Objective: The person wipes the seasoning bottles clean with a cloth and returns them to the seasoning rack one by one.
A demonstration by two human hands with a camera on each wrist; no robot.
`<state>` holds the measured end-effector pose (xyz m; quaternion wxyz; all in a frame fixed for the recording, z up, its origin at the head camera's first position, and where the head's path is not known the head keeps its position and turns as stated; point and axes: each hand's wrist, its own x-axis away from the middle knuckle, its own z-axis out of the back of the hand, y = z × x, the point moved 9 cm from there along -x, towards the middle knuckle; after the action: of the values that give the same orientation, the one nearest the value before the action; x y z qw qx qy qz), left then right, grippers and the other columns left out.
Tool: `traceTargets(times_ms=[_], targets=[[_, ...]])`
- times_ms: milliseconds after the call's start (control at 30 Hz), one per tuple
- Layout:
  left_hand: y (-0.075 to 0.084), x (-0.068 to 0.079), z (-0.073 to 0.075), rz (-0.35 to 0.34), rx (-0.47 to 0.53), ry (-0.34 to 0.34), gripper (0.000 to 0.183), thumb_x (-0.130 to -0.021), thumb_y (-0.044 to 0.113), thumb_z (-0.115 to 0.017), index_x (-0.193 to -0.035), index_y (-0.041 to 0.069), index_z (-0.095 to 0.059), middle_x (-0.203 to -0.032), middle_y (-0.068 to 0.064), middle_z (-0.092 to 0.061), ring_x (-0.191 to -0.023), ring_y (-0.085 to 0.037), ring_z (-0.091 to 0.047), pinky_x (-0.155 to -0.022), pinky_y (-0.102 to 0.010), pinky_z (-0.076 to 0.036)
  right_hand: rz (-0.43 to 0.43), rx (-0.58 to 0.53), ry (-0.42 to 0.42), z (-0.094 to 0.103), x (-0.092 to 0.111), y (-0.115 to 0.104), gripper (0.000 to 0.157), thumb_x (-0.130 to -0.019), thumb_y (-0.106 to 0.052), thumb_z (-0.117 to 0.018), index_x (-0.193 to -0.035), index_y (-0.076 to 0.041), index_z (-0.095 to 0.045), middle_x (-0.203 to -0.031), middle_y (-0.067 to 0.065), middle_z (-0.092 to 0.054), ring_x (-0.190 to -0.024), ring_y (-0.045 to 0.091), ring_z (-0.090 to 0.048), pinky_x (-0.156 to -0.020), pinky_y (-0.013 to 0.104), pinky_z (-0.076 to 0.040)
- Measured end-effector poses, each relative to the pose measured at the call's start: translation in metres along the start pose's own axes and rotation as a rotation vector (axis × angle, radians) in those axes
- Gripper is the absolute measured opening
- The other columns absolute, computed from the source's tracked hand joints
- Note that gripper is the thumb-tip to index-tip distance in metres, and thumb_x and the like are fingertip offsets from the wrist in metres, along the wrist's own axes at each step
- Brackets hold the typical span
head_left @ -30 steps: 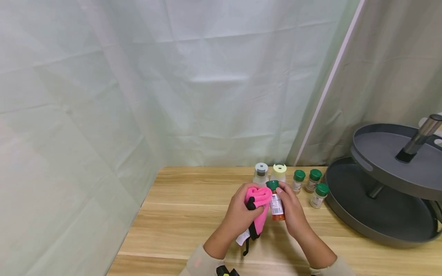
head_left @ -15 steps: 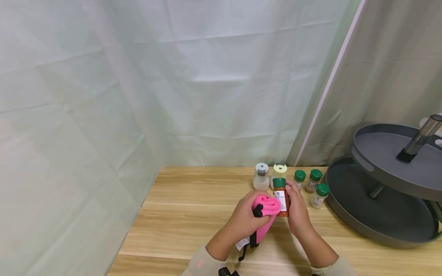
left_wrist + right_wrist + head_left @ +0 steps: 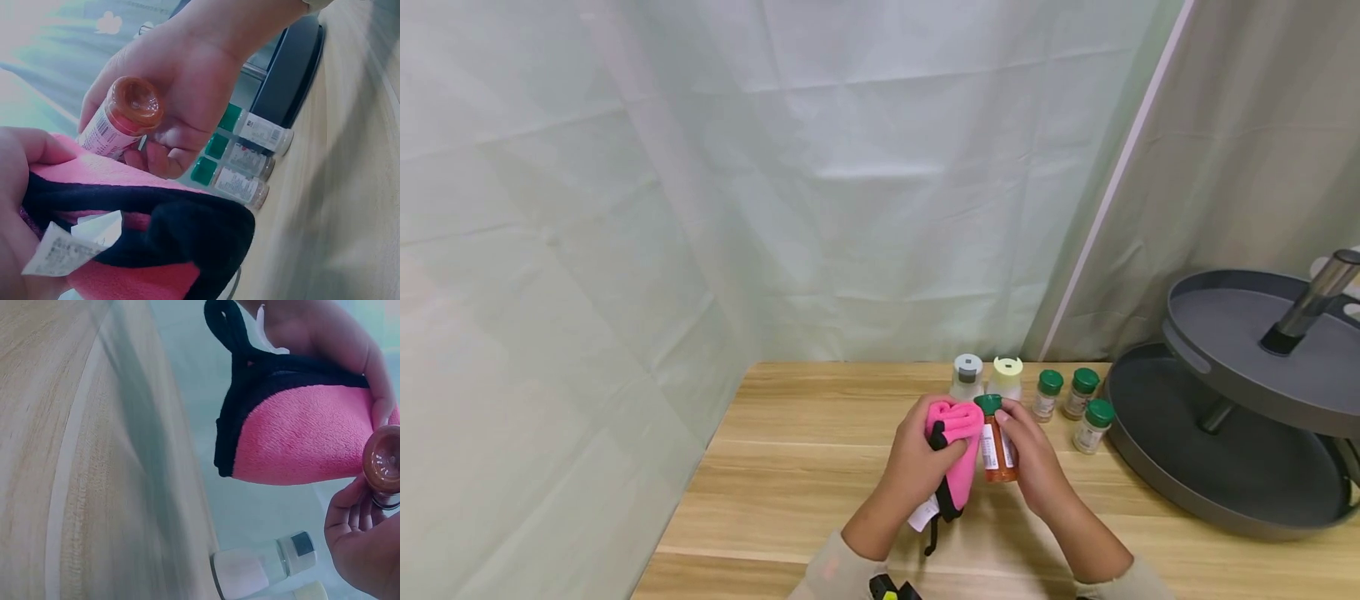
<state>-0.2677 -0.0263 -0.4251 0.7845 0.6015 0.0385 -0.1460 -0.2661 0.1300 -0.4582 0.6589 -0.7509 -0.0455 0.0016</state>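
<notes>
My left hand (image 3: 913, 462) grips a folded pink cloth (image 3: 961, 425) with black trim, a white tag and a black hanging loop. Against the cloth's right side stands a spice jar (image 3: 1000, 454) with a green lid, a white label and orange-red contents. My right hand (image 3: 1033, 454) holds this jar around its right side, above the table. From the left wrist view, the jar's base (image 3: 139, 103) faces the camera and the cloth (image 3: 125, 172) lies close to its label. In the right wrist view, the pink cloth (image 3: 300, 434) touches or nearly touches the jar (image 3: 382, 459).
Behind my hands stand a grey-capped shaker (image 3: 967, 375) and a yellow-capped shaker (image 3: 1006, 377). Three green-lidded spice jars, including the nearest jar (image 3: 1093, 427), stand to the right. Beside them is a two-tier dark grey turntable (image 3: 1225, 500). A pale curtain (image 3: 880, 208) hangs behind the wooden table (image 3: 805, 475).
Both hands, with cloth and jar, shift right and toward me, then back left and up. The spice jar turns, so its label faces differently now.
</notes>
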Motion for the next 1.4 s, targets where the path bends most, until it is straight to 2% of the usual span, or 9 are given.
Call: traceTargets(times_ms=[167,300,433,700,833,933,1100,1233,1400], targets=[[-0.003,-0.002,0.006,0.024,0.066,0.047,0.041,-0.088,0.011,-0.072,-0.124,0.021,-0.057,-0.119,0.000,-0.064,-0.105,-0.015,-0.060,-0.092,-0.029,-0.054,0.014,0.032,-0.022,-0.004,-0.001,0.001,0.034,-0.106,-0.027,-0.046,-0.135,-0.009,-0.046,-0.115,0.002,-0.056,-0.094,0.016,-0.059,-0.074,0.032,-0.056],[-0.002,-0.001,0.005,0.019,0.078,0.028,0.042,-0.088,0.010,-0.073,-0.124,0.022,-0.057,-0.120,0.000,-0.064,-0.106,-0.015,-0.060,-0.093,-0.028,-0.053,0.011,0.064,-0.007,-0.002,-0.001,0.003,0.032,-0.105,-0.027,-0.048,-0.134,-0.013,-0.047,-0.115,0.003,-0.059,-0.092,0.018,-0.061,-0.070,0.034,-0.057],[0.002,0.001,-0.004,-0.013,0.032,-0.051,0.045,-0.086,0.007,-0.075,-0.124,0.024,-0.058,-0.119,0.001,-0.064,-0.106,-0.014,-0.060,-0.094,-0.028,-0.051,0.013,0.082,0.020,0.003,-0.001,0.002,0.034,-0.107,-0.031,-0.043,-0.137,-0.016,-0.044,-0.115,0.005,-0.056,-0.089,0.017,-0.061,-0.069,0.034,-0.058],[0.011,0.008,-0.029,-0.084,-0.038,-0.298,0.046,-0.083,0.006,-0.078,-0.119,0.028,-0.060,-0.116,0.006,-0.063,-0.104,-0.007,-0.058,-0.093,-0.025,-0.050,0.020,0.011,0.143,0.020,-0.001,-0.002,0.043,-0.109,-0.046,-0.025,-0.140,-0.019,-0.038,-0.114,-0.002,-0.048,-0.097,0.010,-0.054,-0.078,0.023,-0.053],[0.012,0.010,-0.034,-0.099,-0.073,-0.346,0.044,-0.083,0.008,-0.078,-0.118,0.027,-0.061,-0.115,0.008,-0.063,-0.104,-0.004,-0.057,-0.094,-0.023,-0.049,0.013,-0.041,0.157,0.022,-0.001,-0.001,0.046,-0.109,-0.045,-0.022,-0.142,-0.018,-0.037,-0.112,-0.005,-0.049,-0.099,0.010,-0.053,-0.080,0.021,-0.052],[0.010,0.008,-0.031,-0.080,-0.089,-0.313,0.044,-0.082,0.009,-0.079,-0.118,0.027,-0.061,-0.114,0.008,-0.063,-0.103,-0.005,-0.057,-0.093,-0.024,-0.049,0.001,-0.043,0.141,0.019,-0.001,0.000,0.050,-0.109,-0.043,-0.023,-0.145,-0.011,-0.036,-0.110,-0.006,-0.050,-0.096,0.007,-0.053,-0.078,0.020,-0.052],[0.005,0.005,-0.020,-0.035,-0.076,-0.194,0.045,-0.083,0.010,-0.077,-0.122,0.025,-0.060,-0.116,0.004,-0.064,-0.104,-0.009,-0.059,-0.093,-0.026,-0.050,-0.029,-0.006,0.102,0.012,0.000,0.003,0.055,-0.109,-0.040,-0.027,-0.146,-0.001,-0.040,-0.105,-0.006,-0.055,-0.089,0.005,-0.055,-0.073,0.021,-0.052],[0.004,0.002,-0.008,-0.022,-0.040,-0.097,0.044,-0.085,0.010,-0.076,-0.124,0.023,-0.058,-0.119,0.001,-0.065,-0.105,-0.013,-0.060,-0.093,-0.029,-0.052,-0.049,0.023,0.069,0.007,0.000,0.005,0.051,-0.109,-0.037,-0.031,-0.144,-0.004,-0.044,-0.104,-0.002,-0.055,-0.088,0.009,-0.056,-0.071,0.024,-0.052],[0.002,-0.001,0.006,0.007,0.057,0.032,0.044,-0.085,0.010,-0.075,-0.125,0.022,-0.058,-0.119,0.001,-0.065,-0.105,-0.014,-0.061,-0.092,-0.028,-0.053,-0.022,0.059,0.006,-0.002,-0.001,0.003,0.044,-0.108,-0.034,-0.039,-0.141,-0.006,-0.047,-0.107,0.002,-0.056,-0.093,0.014,-0.057,-0.074,0.028,-0.054]])
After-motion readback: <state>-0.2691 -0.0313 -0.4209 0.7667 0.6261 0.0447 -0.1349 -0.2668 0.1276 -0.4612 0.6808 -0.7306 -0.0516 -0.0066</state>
